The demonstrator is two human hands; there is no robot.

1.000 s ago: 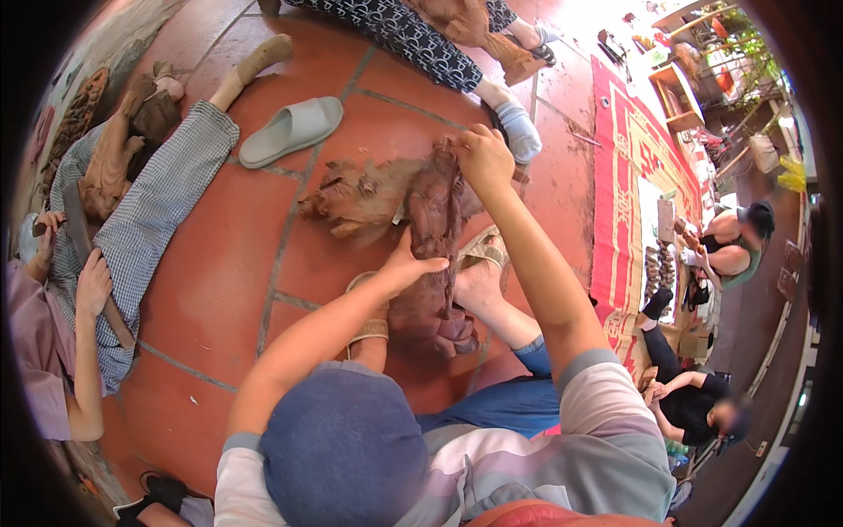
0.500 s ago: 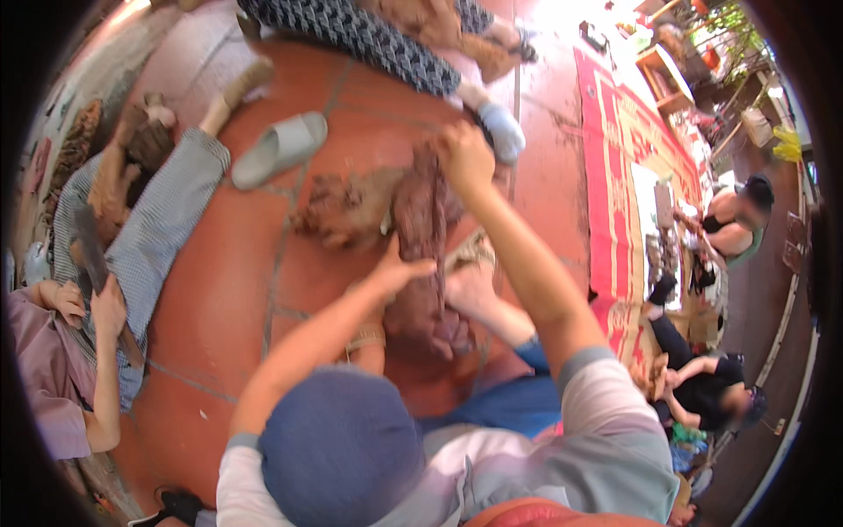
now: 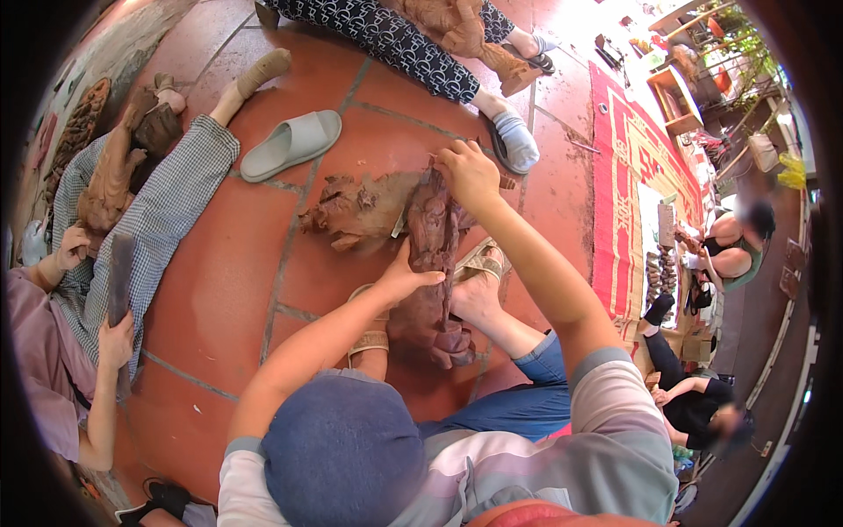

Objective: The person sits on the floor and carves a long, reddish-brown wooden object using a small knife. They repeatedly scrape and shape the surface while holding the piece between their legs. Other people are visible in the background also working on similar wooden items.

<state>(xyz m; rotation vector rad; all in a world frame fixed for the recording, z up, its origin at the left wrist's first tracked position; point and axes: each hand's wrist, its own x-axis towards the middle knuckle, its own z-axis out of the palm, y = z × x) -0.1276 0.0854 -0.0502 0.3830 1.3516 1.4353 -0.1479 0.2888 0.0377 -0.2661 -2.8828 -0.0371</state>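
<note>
A long dark reddish-brown wood carving (image 3: 428, 230) stands between my feet, its far end leaning away from me. My left hand (image 3: 408, 279) grips its left side, with the thumb laid across the front. At the far end, my right hand (image 3: 470, 178) is closed with its fingertips against the wood. Whether those fingers hold something small is hidden; a short brown end sticks out beyond the wrist. Beside the carving on the left lies a rough, jagged piece of brown wood (image 3: 356, 209).
A grey slipper (image 3: 292, 147) lies on the red tiled floor (image 3: 211, 272). To the left sits a co-worker holding a dark flat bar (image 3: 121, 277); another's patterned trouser leg (image 3: 378, 44) stretches across the far side. A red and cream mat (image 3: 619, 176) runs along the right.
The whole view has shifted slightly. My hands keep their places, left on the side, right at the far end. The left co-worker's bar has swung from slanted to nearly upright.
</note>
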